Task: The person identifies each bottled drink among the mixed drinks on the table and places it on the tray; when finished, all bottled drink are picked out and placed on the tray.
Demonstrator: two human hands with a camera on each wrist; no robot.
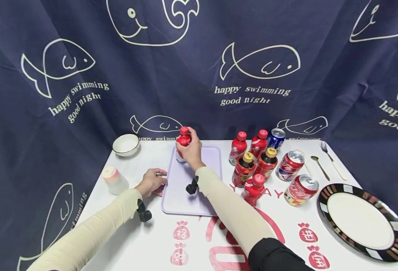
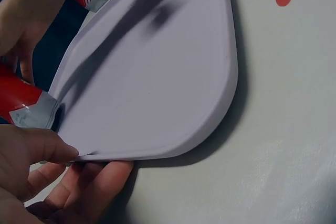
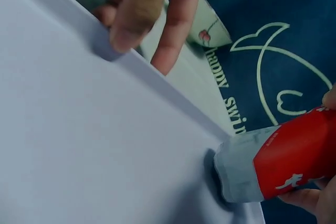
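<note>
Around lilac tray [image 1: 180, 192] and held bottle [image 1: 183, 140] — bowl [image 1: 126, 145] left, cans [image 1: 290, 165] right

Held red bottle [image 1: 183, 140] and lilac tray [image 1: 178, 192], each partly out of sight.
In the head view the right hand [image 1: 190, 149] covers much of the bottle's body, and the cream right sleeve [image 1: 231, 205] hides the tray's lower right corner. The right wrist view's right edge crops off the bottle's cap; the left wrist view cuts the bottle at its left edge and the left hand [image 2: 50, 177] at lower left. Small lettering on the yellow-capped bottles [image 1: 243, 172] is unreadable.
</note>
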